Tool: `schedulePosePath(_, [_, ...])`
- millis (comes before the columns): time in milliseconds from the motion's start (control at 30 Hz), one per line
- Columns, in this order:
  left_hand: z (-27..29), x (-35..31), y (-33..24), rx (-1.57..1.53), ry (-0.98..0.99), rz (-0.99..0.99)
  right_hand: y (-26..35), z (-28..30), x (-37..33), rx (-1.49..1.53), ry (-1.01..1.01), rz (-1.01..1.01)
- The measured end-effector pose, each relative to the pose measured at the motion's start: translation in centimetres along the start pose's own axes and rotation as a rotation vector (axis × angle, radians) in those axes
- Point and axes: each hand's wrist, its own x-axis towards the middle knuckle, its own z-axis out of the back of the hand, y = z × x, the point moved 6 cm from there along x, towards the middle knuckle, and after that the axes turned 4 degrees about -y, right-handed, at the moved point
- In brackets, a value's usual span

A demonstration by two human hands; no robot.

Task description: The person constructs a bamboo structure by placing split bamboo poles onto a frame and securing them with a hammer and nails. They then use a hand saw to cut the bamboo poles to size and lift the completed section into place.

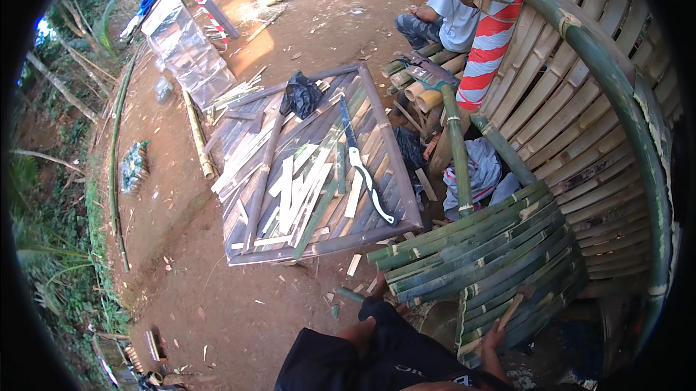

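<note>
At the lower right, my right hand (494,337) is closed around a short pale wooden stick (511,312). The stick lies over a curved panel of green bamboo slats (489,250); whether it has a tool head at its far end I cannot make out. The slats run side by side, and upright green bamboo poles (456,148) rise behind them. Bare skin shows by the panel's left end, but it cannot be told apart as a hand or a foot. My left hand is not recognisable anywhere. Dark clothing covers my legs below.
A bamboo-slat table (319,249) stands ahead, bearing loose strips, a black plastic bag (301,95) and a curved saw (355,155) with a white-and-black handle. A slatted bamboo wall (580,101) curves along the right. Another person (453,18) sits beyond, near cut bamboo.
</note>
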Motion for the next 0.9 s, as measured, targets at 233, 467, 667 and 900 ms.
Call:
schedulePosePath(233, [0.4, -1.9, 0.0, 0.063, 0.0, -0.029, -3.8, -1.1, 1.5, 0.027, -0.038, -0.072])
schedulePosePath(467, [3.3, -5.2, 0.0, 0.14, -0.022, -0.061, -0.2, -0.8, 0.0, -0.045, -0.057, 0.02])
schedulePosePath(667, [6.9, -9.7, -0.9, 0.282, -0.025, -0.119, -2.7, -1.7, 1.1, -0.037, -0.104, 0.036])
schedulePosePath(900, [8.6, -19.2, -3.9, 0.486, -0.08, -0.444, 2.9, 0.2, -1.5, -0.073, -0.176, -0.066])
